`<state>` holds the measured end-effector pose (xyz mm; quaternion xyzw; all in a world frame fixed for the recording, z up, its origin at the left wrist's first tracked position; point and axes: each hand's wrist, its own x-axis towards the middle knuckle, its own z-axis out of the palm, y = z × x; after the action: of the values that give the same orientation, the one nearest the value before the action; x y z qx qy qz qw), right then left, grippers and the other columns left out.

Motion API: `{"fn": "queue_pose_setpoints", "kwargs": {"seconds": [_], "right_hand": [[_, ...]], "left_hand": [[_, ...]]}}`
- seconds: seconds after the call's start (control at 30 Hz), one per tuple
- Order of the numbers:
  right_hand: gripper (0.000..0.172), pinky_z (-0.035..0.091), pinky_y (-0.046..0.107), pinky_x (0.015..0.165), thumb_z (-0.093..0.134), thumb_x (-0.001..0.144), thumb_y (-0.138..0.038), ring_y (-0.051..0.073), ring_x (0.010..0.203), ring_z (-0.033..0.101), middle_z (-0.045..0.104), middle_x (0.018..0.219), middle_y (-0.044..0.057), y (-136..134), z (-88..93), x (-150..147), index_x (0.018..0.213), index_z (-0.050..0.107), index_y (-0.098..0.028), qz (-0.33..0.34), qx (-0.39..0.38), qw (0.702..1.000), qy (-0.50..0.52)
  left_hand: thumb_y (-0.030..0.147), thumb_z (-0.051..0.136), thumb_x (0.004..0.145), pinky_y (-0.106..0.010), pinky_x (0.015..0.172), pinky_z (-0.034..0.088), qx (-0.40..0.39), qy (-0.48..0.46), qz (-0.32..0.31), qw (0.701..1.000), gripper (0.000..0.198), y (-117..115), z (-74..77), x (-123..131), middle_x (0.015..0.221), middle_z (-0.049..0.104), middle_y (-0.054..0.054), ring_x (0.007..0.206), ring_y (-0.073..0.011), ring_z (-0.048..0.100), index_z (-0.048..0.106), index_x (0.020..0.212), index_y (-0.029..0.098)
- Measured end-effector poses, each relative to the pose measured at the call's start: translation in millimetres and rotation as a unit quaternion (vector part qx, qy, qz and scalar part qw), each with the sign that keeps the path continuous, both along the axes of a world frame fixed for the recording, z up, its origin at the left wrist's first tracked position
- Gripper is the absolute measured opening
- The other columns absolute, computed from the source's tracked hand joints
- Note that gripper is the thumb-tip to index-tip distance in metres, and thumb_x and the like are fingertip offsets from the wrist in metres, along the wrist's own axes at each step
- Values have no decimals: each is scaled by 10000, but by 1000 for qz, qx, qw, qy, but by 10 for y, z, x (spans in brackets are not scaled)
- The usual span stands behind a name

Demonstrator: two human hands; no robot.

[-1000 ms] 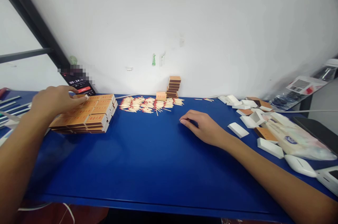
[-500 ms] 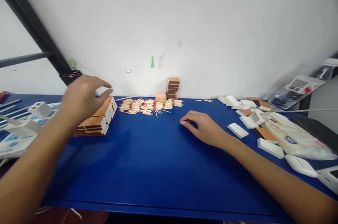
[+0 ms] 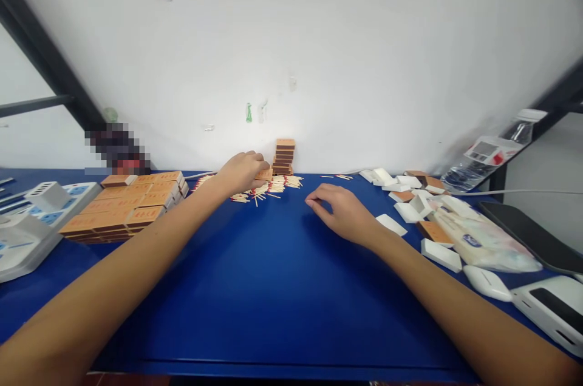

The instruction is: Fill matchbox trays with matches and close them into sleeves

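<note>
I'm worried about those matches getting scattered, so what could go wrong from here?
First, the left hand is at a matchbox close to the tall, uneven stack of matchboxes; a nudge might topple it. Second, loose matches lie around that hand, so a sideways brush could scatter them. Third, one box sits atop the matchbox block and might slide if bumped.
</note>
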<state>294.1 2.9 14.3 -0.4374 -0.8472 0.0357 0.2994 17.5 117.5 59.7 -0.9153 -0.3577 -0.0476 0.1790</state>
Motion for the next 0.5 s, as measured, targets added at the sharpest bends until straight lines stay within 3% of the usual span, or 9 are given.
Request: {"fn": "queue_pose_setpoints", "kwargs": {"seconds": [0.3, 0.5], "right_hand": [[204, 505, 374, 825, 537, 1026, -213, 230, 883, 665, 728, 936, 88, 27, 19, 47, 940, 721, -193, -12, 0, 1000, 1], [210, 507, 377, 817, 531, 1025, -230, 229, 865, 658, 723, 924, 85, 21, 38, 55, 935, 719, -201, -18, -11, 1000, 0]], "left_hand": [[270, 646, 917, -378, 871, 503, -10, 12, 20, 1000, 280, 96, 28, 95, 1133, 732, -117, 1075, -295, 669, 737, 1171, 193], [342, 625, 930, -344, 784, 499, -25, -9, 45, 999, 350, 171, -3, 77, 1187, 723, -97, 1007, -270, 696, 702, 1252, 228]]}}
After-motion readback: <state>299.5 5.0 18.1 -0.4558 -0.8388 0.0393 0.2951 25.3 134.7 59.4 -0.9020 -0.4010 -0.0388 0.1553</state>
